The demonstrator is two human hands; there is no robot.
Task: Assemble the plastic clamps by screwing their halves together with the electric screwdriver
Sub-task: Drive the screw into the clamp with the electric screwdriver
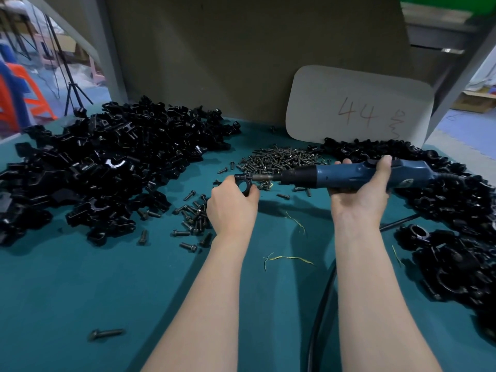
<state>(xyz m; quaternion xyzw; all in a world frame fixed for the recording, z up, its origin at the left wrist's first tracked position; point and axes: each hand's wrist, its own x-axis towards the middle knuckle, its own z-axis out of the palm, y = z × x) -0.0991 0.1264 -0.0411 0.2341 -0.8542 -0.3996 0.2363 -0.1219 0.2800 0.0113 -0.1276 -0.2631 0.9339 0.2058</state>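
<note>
Teal desk (pixel 80 291) carried black clamp halves (pixel 102 167) heaped left, assembled clamps (pixel 456 237) right, loose screws (pixel 279 157) between, black cable (pixel 322 304).

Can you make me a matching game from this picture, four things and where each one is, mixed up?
Things: 1 screwdriver; 2 clamp; 3 heap of screws; 4 white card.
Places: A in the left hand; B propped against the brown board; C in the right hand; D lying on the green table.
Pairs: 1-C, 2-A, 3-D, 4-B.
</note>
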